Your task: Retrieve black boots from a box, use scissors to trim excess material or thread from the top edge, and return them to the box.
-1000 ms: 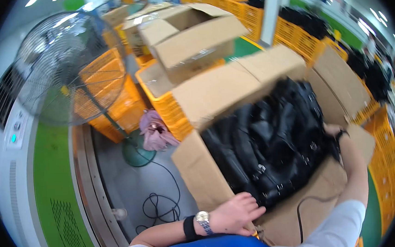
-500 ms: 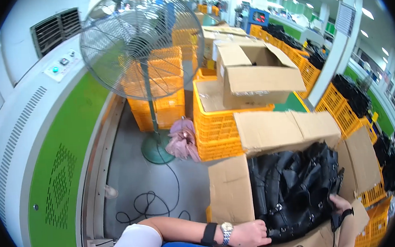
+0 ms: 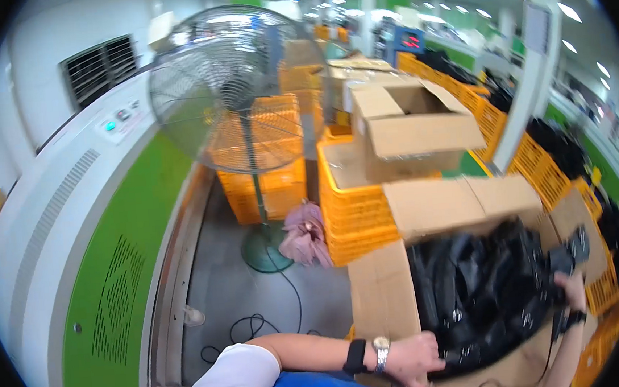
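Since the earlier head frame, the right hand (image 3: 572,291) has risen at the carton's right side, bringing a black piece (image 3: 570,248) up against the right flap. Everything in view has also shifted, the fan (image 3: 236,94) now sitting lower and further right, so the head has turned as well.

Seen now from the head, the right grip is closed on the black piece, blurred by motion. The left hand (image 3: 413,360) rests with bent fingers at the near-left corner of the open carton (image 3: 382,289), beside the black leathery goods (image 3: 477,297); whether it pinches anything I cannot tell. Those goods fill the carton, small shiny metal fittings showing among them.

As for writing, a pale sheet (image 3: 536,28) on the pillar is too smeared to read, and the red display (image 3: 411,41) on a blue machine is equally unclear. Small marks around the lit control panel (image 3: 120,121) are illegible. Orange crates (image 3: 359,219) stand just beyond the carton.
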